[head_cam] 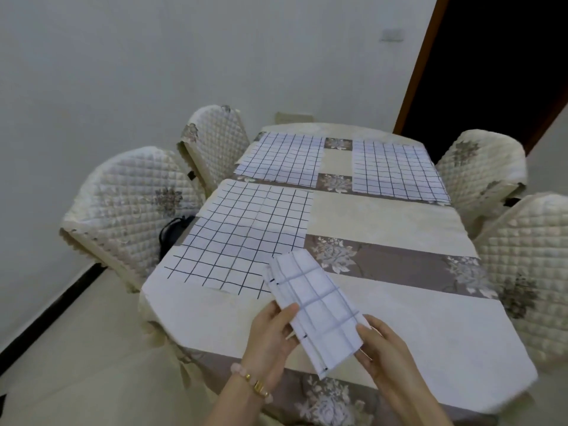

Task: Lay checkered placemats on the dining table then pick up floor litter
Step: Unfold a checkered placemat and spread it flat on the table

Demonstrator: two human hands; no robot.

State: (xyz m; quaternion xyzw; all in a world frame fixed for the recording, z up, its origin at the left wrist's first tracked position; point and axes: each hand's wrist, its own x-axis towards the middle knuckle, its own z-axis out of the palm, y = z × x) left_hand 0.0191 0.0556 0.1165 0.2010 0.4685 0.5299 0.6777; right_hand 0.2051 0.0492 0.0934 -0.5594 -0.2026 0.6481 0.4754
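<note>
A rectangular dining bench (pixel 384 216) covered in a cream cloth with grey-brown floral bands carries three flat white placemats with a dark grid pattern. The near-left placemat (pixel 242 238) lies spread on the bench's left half, closest to the person. The far-left placemat (pixel 282 159) lies beyond it, and the far-right placemat (pixel 396 170) lies across the bench's floral centre strip from that one, apart from it. The bench's near-right quarter carries no placemat.

A fourth, folded white checkered placemat (pixel 316 312) is held above the bench's near edge, tilted with its far end toward the near-left placemat and overlapping that mat's near-right corner in view; whether they touch cannot be told. The left hand (pixel 270 330), with a beaded and gold bracelet (pixel 253 384) at the wrist, has its fingers (pixel 287 312) closed on the folded mat's left long edge, thumb on top. The right hand (pixel 381 345) has its fingers (pixel 365 329) closed on the mat's right near corner.

Four chairs with quilted cream covers flank the bench: the near-left chair (pixel 123 210) and far-left chair (pixel 215 139) on its left side, the far-right chair (pixel 482 167) and near-right chair (pixel 528 272) on its right. A dark bag (pixel 173 233) sits on the near-left chair's seat, just beside the bench's left edge. Pale floor tiles (pixel 76 348) lie left of the bench.
</note>
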